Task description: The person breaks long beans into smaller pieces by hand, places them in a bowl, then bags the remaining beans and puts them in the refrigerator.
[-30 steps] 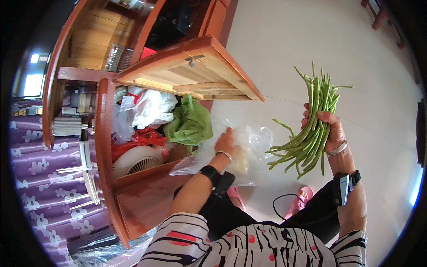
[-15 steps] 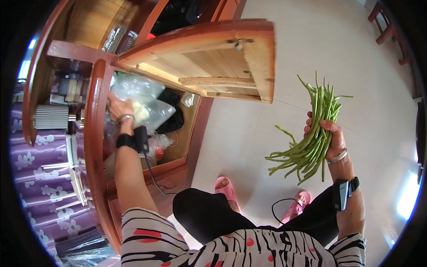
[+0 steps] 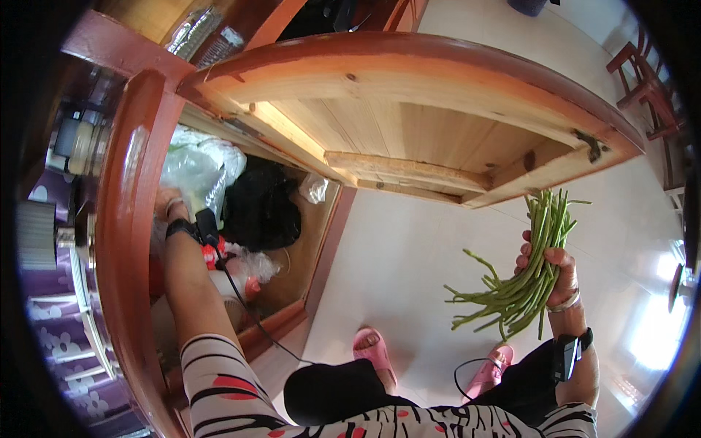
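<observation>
A bunch of long green beans (image 3: 539,266) hangs out to the right, with my right hand (image 3: 562,277) wrapped round its middle. On the left, my left hand (image 3: 169,203) reaches into a wooden cabinet, beside a clear plastic bag (image 3: 191,174). Most of its fingers are hidden by the bag and the cabinet frame, so I cannot tell whether it grips anything. A black plastic bag (image 3: 264,204) lies to the right of the clear one. Nearer me is a white bottle-like thing with a pink cap (image 3: 252,287), next to crumpled clear plastic.
The cabinet's wooden door (image 3: 416,139) stands open across the far middle. A reddish-brown post (image 3: 131,197) borders the opening on the left. Cables run from both wrist devices. Pale tiled floor (image 3: 387,270) lies beneath, with a wooden chair (image 3: 642,91) at the far right.
My left hand has gone deeper into the cabinet, and the clear bag now lies further in. The door looms larger in view. My right hand still grips the beans, now lower in the picture.
</observation>
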`<state>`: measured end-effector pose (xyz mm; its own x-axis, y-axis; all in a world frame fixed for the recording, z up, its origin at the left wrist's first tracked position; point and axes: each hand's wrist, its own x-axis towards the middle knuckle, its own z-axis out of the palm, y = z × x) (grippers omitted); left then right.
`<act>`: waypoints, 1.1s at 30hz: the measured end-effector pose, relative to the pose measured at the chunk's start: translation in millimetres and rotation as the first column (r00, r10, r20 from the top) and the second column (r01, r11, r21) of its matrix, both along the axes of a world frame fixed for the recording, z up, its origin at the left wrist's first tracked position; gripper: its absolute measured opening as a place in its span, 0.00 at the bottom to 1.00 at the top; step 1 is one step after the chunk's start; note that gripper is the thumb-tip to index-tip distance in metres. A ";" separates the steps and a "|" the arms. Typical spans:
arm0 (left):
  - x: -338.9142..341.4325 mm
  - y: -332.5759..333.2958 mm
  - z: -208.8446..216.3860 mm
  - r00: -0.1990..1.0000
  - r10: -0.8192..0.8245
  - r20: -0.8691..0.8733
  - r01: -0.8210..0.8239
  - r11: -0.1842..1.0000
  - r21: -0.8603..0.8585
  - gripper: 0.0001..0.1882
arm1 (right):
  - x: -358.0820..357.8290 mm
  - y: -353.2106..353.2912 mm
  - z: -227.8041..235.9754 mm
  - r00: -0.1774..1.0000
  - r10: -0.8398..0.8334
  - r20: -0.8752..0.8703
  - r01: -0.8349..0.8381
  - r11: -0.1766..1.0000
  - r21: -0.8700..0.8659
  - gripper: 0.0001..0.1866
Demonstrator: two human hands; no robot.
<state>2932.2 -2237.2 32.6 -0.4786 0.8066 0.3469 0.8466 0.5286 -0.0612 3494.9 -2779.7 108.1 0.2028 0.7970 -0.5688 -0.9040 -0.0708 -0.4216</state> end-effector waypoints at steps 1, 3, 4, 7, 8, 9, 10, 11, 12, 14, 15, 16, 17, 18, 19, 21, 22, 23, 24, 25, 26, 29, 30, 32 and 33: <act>-48.5 21.1 -20.2 0.996 0.086 -0.021 -0.086 0.996 -0.011 0.22 | -2.7 6.9 -1.0 0.999 0.036 -0.005 -0.036 0.999 -0.012 0.29; -122.1 60.0 -21.2 0.975 0.207 -0.080 -0.207 0.978 0.000 0.22 | -0.2 9.4 -4.4 0.996 0.053 -0.065 -0.053 0.999 0.013 0.28; -144.1 75.8 -11.9 0.967 0.235 -0.102 -0.235 0.972 0.014 0.22 | 2.6 6.1 -4.5 0.995 0.054 -0.086 -0.053 0.998 0.024 0.28; -131.1 90.2 -54.6 0.974 0.212 -0.081 -0.216 0.975 -0.055 0.24 | 7.6 -2.5 -4.3 0.999 0.036 -0.039 -0.036 0.999 -0.006 0.28; -117.3 85.3 -60.2 0.976 0.204 -0.071 -0.211 0.972 -0.100 0.25 | 7.1 -3.7 -4.7 0.999 0.035 -0.031 -0.035 0.999 -0.015 0.28; -103.8 79.3 -54.0 0.977 0.200 -0.069 -0.208 0.969 -0.135 0.26 | 6.3 -3.0 -5.6 0.998 0.041 -0.046 -0.042 0.999 -0.023 0.28; -86.6 71.0 -28.8 0.977 0.196 -0.079 -0.206 0.966 -0.156 0.27 | 7.6 -4.2 -5.3 0.998 0.043 -0.050 -0.043 0.999 0.002 0.29; -73.1 58.6 -26.4 0.979 0.192 -0.074 -0.203 0.959 -0.199 0.29 | 5.6 -3.8 -5.2 0.998 0.045 -0.036 -0.045 0.999 0.007 0.29; -56.4 43.5 -11.0 0.980 0.187 -0.069 -0.198 0.953 -0.228 0.30 | 6.1 -4.5 -5.2 0.998 0.048 -0.051 -0.048 0.999 0.006 0.29; 1.0 4.4 14.9 0.999 0.035 -0.024 -0.040 0.969 -0.243 0.30 | 8.0 -7.2 -0.2 0.998 0.058 -0.029 -0.058 0.998 -0.014 0.29; 16.5 -22.5 45.6 0.996 -0.090 -0.001 0.088 0.969 -0.232 0.30 | 6.6 -6.3 -5.3 0.996 0.079 -0.050 -0.079 0.997 -0.008 0.29; 43.0 -41.5 64.6 0.996 -0.089 0.000 0.086 0.969 -0.230 0.30 | 7.9 -7.6 -7.6 0.995 0.086 -0.048 -0.087 0.996 -0.012 0.28; 68.5 -58.3 84.8 0.995 -0.091 0.045 0.100 0.955 -0.279 0.30 | 8.9 -8.4 -6.0 0.995 0.088 -0.054 -0.088 0.996 -0.007 0.28; 87.2 -71.0 101.2 0.992 -0.090 0.086 0.114 0.938 -0.327 0.29 | 9.3 -9.2 -5.0 0.994 0.089 -0.064 -0.089 0.996 0.000 0.28; 98.7 -78.3 113.4 0.987 -0.095 0.126 0.131 0.940 -0.314 0.32 | 10.9 -10.3 -4.2 0.993 0.099 -0.070 -0.099 0.995 0.003 0.28; 120.2 -92.6 114.4 0.998 -0.027 0.053 0.037 0.977 -0.210 0.35 | 13.7 -12.5 -2.0 0.990 0.109 -0.087 -0.107 0.994 0.026 0.27; 125.8 -96.8 115.0 0.999 0.046 -0.005 -0.046 0.994 -0.095 0.37 | 14.7 -14.1 -3.1 0.990 0.104 -0.099 -0.102 0.994 0.030 0.27; 125.3 -100.8 113.8 0.998 0.015 0.055 -0.015 1.000 -0.001 0.41 | 15.9 -16.2 -3.5 0.989 0.103 -0.102 -0.101 0.995 0.027 0.26; 126.2 -100.8 115.2 1.000 0.022 -0.006 -0.022 0.999 0.036 0.41 | 17.1 -16.9 -3.8 0.988 0.115 -0.108 -0.110 0.993 0.053 0.26; 125.0 -101.8 114.8 0.997 0.037 -0.069 -0.032 0.997 0.073 0.41 | 16.9 -17.3 -5.4 0.986 0.117 -0.118 -0.110 0.992 0.060 0.26; 141.2 -112.2 118.8 0.997 0.009 -0.071 -0.002 0.995 0.104 0.39 | 19.2 -19.8 -6.5 0.987 0.107 -0.119 -0.100 0.993 0.058 0.26; 189.1 -164.5 137.8 0.989 -0.149 0.000 0.148 0.978 0.149 0.33 | 24.2 -25.5 -10.3 0.990 0.085 -0.111 -0.078 0.995 0.061 0.27; 200.2 -176.1 139.2 0.980 -0.193 0.052 0.181 0.967 0.181 0.29 | 26.8 -27.3 -10.4 0.992 0.080 -0.099 -0.074 0.995 0.063 0.27; 191.1 -198.6 129.4 0.851 -0.519 -0.084 0.496 0.739 0.457 0.26 | 28.4 -27.4 -9.0 0.989 0.107 -0.102 -0.099 0.992 0.083 0.27; 182.3 -209.0 115.5 0.796 -0.603 0.046 0.503 0.702 0.504 0.22 | 27.4 -27.5 -11.5 0.988 0.103 -0.117 -0.094 0.992 0.081 0.26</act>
<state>3114.5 -2446.2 148.1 -0.0918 0.7237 0.6840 0.9606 -0.1167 0.2524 3522.3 -2807.3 96.7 0.0550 0.8510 -0.5223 -0.9387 -0.1342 -0.3176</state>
